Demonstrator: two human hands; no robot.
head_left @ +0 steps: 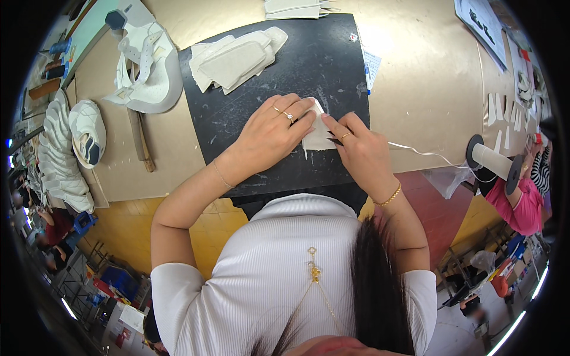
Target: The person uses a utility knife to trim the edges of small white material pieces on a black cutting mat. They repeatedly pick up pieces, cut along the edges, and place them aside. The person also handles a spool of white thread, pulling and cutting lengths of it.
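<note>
A small off-white fabric piece (317, 140) lies on the black mat (228, 132) in front of me. My left hand (267, 127) pinches its left side and upper edge, fingers bent over it. My right hand (363, 148) is closed at the piece's right edge, thumb and forefinger against the border. From under those fingers stick out two dark, pointed tips of a tool (335, 140); the rest is hidden in the palm, so its kind is unclear. Narrow white tape (418, 151) runs from beside my right hand to a spool (494, 164) at the right.
A pile of similar off-white pieces (234, 62) lies on the mat's far left. Left of it are a white shoe upper (160, 80), a wooden-handled tool (142, 142) and stacked white shoe parts (56, 148). Papers (484, 29) lie far right. Other people work at both sides.
</note>
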